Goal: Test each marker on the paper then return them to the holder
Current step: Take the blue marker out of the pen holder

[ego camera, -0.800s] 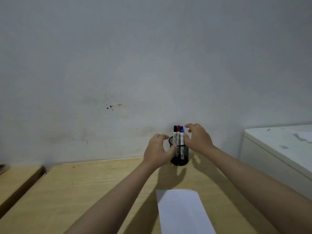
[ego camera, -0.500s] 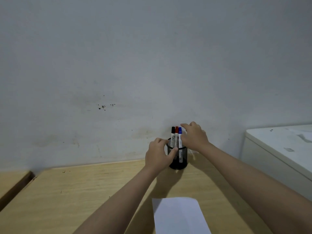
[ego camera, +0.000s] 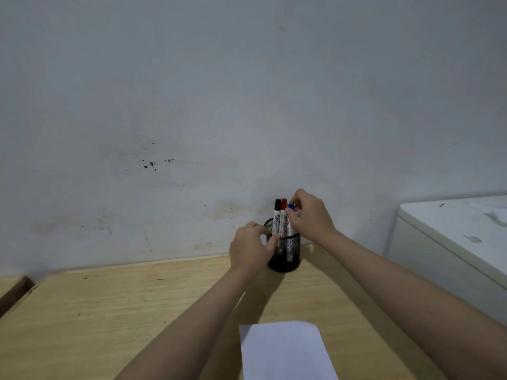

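Observation:
A black mesh holder (ego camera: 288,252) stands at the far edge of the wooden table (ego camera: 137,311), against the wall. Three markers stand upright in it: a black-capped marker (ego camera: 277,215), a red-capped marker (ego camera: 283,212) and a blue-capped marker (ego camera: 290,207). My left hand (ego camera: 251,249) grips the holder's left rim. My right hand (ego camera: 311,215) pinches the blue marker at its cap; the hand hides most of that marker. A white sheet of paper (ego camera: 285,352) lies flat near the table's front edge.
A grey, stained wall rises right behind the holder. A white cabinet or appliance (ego camera: 452,242) stands to the right of the table. At the far left a gap separates the table from another wooden surface (ego camera: 11,289).
My right hand has closed its fingers on the blue marker's cap. My left hand has settled on the holder's rim. The view has shifted slightly.

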`<state>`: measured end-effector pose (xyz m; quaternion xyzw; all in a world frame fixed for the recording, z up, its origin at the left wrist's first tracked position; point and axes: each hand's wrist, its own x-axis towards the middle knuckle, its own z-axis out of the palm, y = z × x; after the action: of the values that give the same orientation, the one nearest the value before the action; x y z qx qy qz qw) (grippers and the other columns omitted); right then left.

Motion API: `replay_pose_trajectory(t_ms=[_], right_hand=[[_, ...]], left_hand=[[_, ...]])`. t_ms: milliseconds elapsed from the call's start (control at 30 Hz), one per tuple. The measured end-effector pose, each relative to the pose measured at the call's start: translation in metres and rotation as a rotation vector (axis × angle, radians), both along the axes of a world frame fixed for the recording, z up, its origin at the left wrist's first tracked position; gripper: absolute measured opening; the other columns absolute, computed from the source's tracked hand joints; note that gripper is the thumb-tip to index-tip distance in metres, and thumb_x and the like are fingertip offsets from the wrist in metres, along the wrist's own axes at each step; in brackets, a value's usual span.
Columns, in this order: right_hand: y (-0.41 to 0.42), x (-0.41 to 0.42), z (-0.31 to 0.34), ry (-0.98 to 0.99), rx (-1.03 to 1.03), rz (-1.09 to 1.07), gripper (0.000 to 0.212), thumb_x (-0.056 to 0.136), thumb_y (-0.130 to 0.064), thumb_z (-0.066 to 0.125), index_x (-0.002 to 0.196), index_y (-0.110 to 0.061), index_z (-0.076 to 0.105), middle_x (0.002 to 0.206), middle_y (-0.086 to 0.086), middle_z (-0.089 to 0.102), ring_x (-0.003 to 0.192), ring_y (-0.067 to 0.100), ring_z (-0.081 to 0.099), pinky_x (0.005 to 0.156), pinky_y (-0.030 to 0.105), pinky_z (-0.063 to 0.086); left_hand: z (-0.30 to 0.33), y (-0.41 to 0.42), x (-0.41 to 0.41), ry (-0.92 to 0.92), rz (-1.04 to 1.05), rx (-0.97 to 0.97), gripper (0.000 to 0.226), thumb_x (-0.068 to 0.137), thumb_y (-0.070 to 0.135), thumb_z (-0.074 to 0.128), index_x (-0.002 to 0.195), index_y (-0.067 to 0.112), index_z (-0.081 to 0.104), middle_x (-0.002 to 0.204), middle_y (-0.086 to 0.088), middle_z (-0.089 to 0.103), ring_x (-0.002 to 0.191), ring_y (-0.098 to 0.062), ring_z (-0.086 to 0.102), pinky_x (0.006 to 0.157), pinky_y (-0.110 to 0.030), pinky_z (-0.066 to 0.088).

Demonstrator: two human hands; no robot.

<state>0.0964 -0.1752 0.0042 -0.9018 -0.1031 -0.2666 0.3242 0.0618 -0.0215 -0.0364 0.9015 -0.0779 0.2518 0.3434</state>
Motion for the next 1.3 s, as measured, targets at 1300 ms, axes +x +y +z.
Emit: replay_pose_trajectory(t_ms=[1300], right_hand=[[0.038, -0.142, 0.043, 0.034, 0.765, 0.205, 0.01, 0.079, -0.018, 0.073, 0.076, -0.009, 0.072, 0.065, -0.001, 0.069, 0.054, 0.001, 0.061, 0.056, 0.014, 0.048]], left_hand=[[0.053, 0.016, -0.115, -0.13, -0.281, -0.536, 0.02, 0.07, 0.019, 0.079, 0.083, 0.019, 0.063, 0.08, 0.013, 0.07, 0.078, -0.007, 0.067, 0.072, -0.014, 0.051]])
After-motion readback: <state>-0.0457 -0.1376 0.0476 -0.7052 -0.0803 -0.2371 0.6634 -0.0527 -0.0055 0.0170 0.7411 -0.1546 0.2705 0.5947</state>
